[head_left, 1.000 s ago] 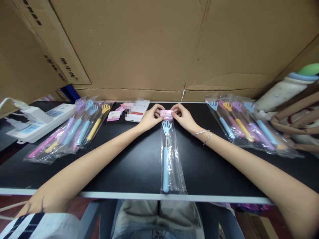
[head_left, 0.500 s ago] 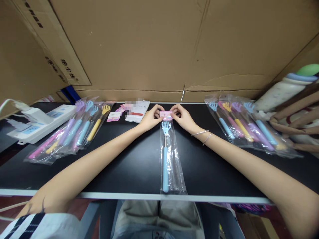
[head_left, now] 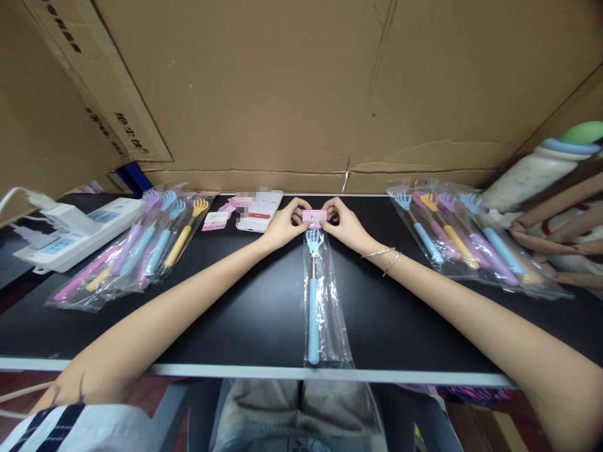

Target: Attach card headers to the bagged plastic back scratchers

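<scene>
A small pink printed card (head_left: 314, 216) is pinched at its left side by my left hand (head_left: 286, 224) and at its right side by my right hand (head_left: 345, 225). Both hands have thumb and fingers closed on its edges. The card sits at the top end of a clear plastic bag (head_left: 333, 307) lying on the black table. Inside the bag is a light blue back scratcher (head_left: 313, 314), its claw end just below the card and its handle pointing towards me. Whether the card is folded over the bag's top edge I cannot tell.
More bagged back scratchers (head_left: 141, 245) lie left, beside a white power strip (head_left: 85, 232). Another group of bagged scratchers (head_left: 461, 238) lies right, near a bottle (head_left: 537, 169). Loose pink cards (head_left: 215, 220) and a phone (head_left: 266, 207) are behind my left hand. Cardboard (head_left: 282, 88) walls the back.
My right thumb has shifted slightly left, further onto the card's face. The left hand and the bagged back scratcher have stayed in place.
</scene>
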{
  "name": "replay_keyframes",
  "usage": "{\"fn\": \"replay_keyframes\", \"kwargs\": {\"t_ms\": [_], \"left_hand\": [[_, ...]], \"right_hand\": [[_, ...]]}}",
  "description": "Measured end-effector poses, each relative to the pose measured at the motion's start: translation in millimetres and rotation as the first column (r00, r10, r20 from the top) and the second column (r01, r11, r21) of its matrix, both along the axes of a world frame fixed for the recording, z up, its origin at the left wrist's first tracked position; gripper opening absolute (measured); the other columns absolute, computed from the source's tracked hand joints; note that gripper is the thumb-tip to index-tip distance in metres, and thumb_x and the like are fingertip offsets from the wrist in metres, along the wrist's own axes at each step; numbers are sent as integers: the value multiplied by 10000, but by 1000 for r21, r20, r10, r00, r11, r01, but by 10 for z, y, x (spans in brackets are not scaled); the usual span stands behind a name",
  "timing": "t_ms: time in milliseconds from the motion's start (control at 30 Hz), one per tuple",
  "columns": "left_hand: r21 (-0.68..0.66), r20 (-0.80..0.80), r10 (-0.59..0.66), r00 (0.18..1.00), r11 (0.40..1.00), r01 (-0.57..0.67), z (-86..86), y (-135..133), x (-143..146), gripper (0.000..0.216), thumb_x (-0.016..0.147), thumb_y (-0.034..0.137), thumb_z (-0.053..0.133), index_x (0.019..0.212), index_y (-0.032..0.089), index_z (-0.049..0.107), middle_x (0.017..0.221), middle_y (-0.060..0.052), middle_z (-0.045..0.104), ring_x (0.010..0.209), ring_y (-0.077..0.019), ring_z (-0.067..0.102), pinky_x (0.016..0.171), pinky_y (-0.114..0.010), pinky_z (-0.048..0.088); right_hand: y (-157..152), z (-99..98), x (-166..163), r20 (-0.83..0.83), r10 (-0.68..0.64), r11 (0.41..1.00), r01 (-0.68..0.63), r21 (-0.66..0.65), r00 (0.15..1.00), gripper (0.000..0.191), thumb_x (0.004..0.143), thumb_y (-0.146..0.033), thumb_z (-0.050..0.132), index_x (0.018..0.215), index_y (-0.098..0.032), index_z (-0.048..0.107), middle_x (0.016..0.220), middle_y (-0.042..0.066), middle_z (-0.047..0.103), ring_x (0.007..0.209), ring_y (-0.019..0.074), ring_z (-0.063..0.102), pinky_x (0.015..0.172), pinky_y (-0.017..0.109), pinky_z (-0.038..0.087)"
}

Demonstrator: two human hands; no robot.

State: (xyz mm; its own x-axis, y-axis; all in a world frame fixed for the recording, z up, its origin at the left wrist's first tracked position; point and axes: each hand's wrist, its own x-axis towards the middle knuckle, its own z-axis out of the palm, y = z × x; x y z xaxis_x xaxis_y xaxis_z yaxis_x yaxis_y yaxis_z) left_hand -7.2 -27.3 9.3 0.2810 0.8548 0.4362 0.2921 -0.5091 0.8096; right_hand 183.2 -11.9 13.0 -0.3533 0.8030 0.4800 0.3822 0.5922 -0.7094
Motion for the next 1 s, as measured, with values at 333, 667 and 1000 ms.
{"fn": "replay_keyframes", "kwargs": {"t_ms": [333,667,1000], "left_hand": [[4,-26,9,1000,1000,-9,15,-10,3,271,728,167,637,963,172,503,784,24,578,649,-72,557,658,-209,466],[24,-23,15,1000,1000,-15,11,-8,7,261,720,156,615,955,185,504,784,28,584,647,-74,556,650,-203,463],[18,-29,28,999,999,-27,14,-11,14,265,711,109,574,956,184,507,805,22,590,660,-79,557,655,-206,449]], "right_hand": [[-26,23,-11,23,3,1000,-3,-3,1000,239,689,-207,598,873,-222,446,798,4,550,750,157,538,720,307,446],[-17,12,-18,28,21,1000,-21,10,999,230,696,-236,594,879,-222,454,805,7,562,753,159,540,714,304,447],[-17,15,-21,25,19,1000,-19,1,1000,235,674,-183,561,876,-224,448,812,11,567,755,166,543,716,308,439]]}}
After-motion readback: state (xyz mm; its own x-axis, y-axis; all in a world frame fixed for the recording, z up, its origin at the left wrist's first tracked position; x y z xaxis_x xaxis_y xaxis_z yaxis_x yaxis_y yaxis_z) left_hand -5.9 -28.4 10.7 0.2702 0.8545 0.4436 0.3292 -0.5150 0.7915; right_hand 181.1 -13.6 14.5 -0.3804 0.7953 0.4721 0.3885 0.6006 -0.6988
